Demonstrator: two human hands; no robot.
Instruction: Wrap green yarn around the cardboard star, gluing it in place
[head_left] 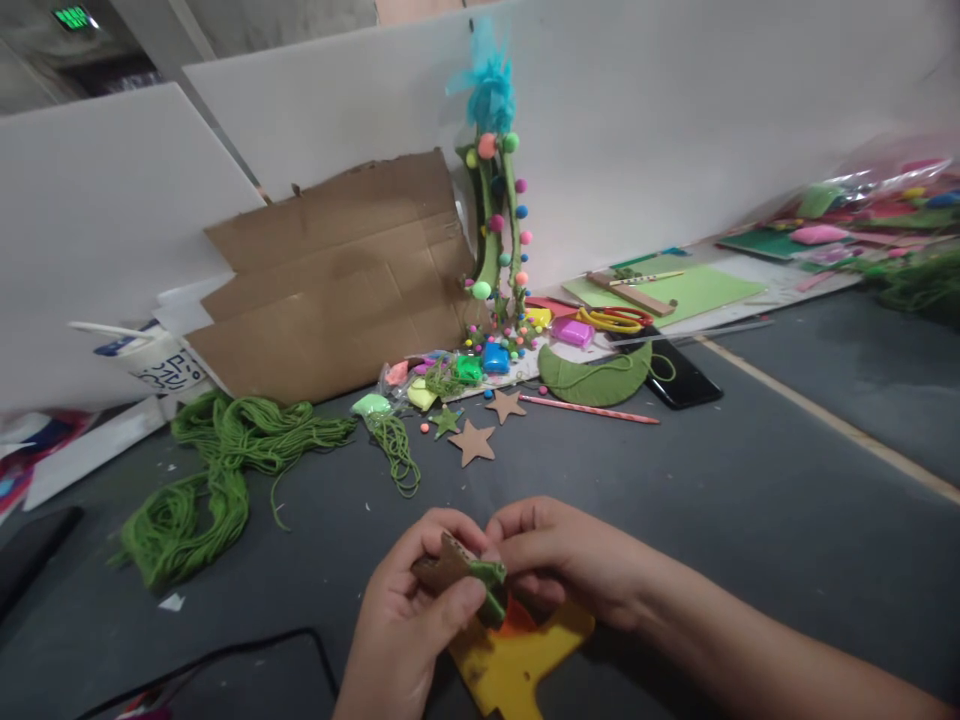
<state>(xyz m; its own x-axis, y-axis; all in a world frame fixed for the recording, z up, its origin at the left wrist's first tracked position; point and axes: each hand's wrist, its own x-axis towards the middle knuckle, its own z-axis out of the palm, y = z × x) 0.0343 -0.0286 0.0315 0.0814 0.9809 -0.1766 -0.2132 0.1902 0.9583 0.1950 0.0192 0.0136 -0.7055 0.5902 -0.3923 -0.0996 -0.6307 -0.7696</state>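
Note:
Near the bottom centre, my left hand (420, 610) pinches a small cardboard piece (442, 568) partly wrapped in green yarn (491, 592). My right hand (551, 560) has its thumb and fingers pressed together at the wrapped end; what they pinch is too small to name. Under both hands lies a yellow tool (517, 660) with an orange part, partly hidden. Farther back on the dark table are two bare cardboard stars (472, 443) and a small green-wrapped star (446, 421).
Green yarn skeins (225, 470) lie at left. Behind stand a cardboard sheet (330, 280) and a pom-pom decoration (495, 200). A green crescent (596, 375), striped pencil (592, 409), phone (679, 370) and yellow scissors (615, 319) lie at centre right.

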